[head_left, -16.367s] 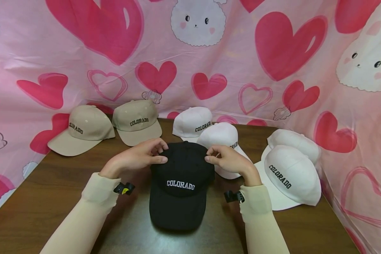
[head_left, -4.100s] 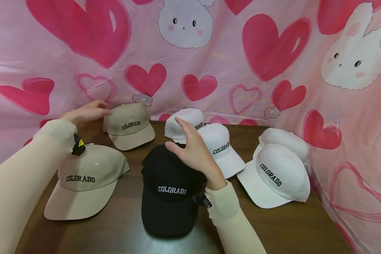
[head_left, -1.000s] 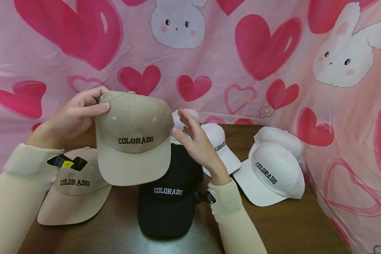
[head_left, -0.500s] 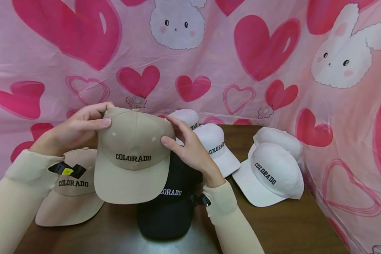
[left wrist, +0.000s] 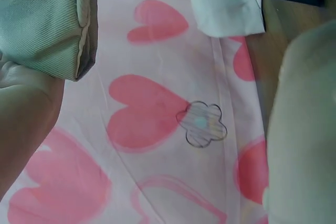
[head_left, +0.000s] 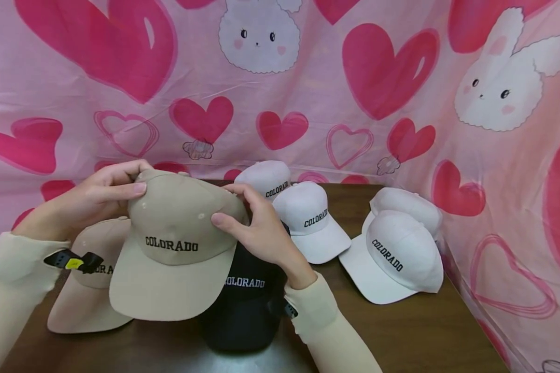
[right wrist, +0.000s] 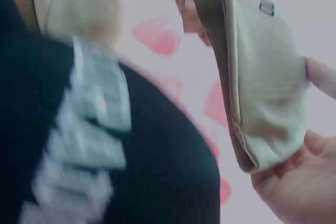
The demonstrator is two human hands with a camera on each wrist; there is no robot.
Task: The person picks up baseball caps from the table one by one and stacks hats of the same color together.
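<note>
Both hands hold up a beige baseball cap (head_left: 177,223) lettered COLORADO, tilted, brim towards the person. My left hand (head_left: 95,199) grips the left side of its crown, thumb in front. Opposite it, my right hand (head_left: 263,230) pinches the right side between thumb and fingers. In the right wrist view, the cap's (right wrist: 268,77) open underside edge shows above the table. Under and behind the held cap, a second beige cap (head_left: 86,303) sits at left and a black cap (head_left: 247,316) at centre, both partly hidden.
Two white caps (head_left: 308,212) stand behind the black one, the rear one (head_left: 261,176) close to the backdrop. Further right, another white cap (head_left: 396,254) overlaps a white cap (head_left: 408,204) behind it. A pink heart-patterned cloth (head_left: 317,77) walls in the brown wooden table (head_left: 378,336).
Earlier, the left hand brought the beige caps forward from the back. Over the last second, the right hand has taken hold of the second one, which has moved down and left, away from the black cap.
</note>
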